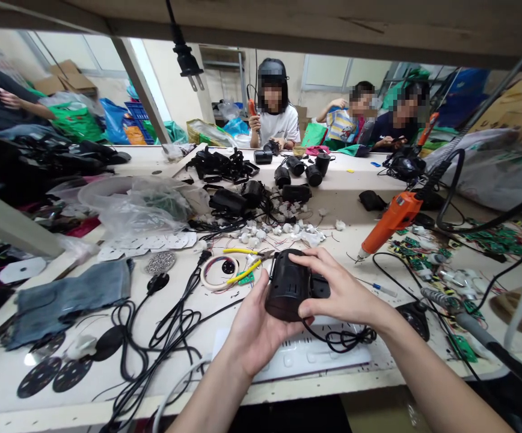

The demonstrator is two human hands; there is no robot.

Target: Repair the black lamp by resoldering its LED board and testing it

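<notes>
A black cylindrical housing (288, 287) with slots in its side is held between my two hands above a white panel (283, 364). My left hand (258, 331) cups it from the left and below. From the right, my right hand (333, 285) grips it with thumb and fingers. A coiled black cable (349, 340) hangs behind my right wrist onto the panel. Just behind the housing lie pliers with yellow handles (245, 279), a roll of tape (211, 273) and a small green board (245, 278).
An orange electric screwdriver (389, 225) hangs at the right, near green circuit boards (427, 258). Black cables (175, 319) and denim cloth (71, 294) lie left. More black housings (252, 192) stand behind. A plug (186, 57) hangs overhead. Several people sit or stand beyond.
</notes>
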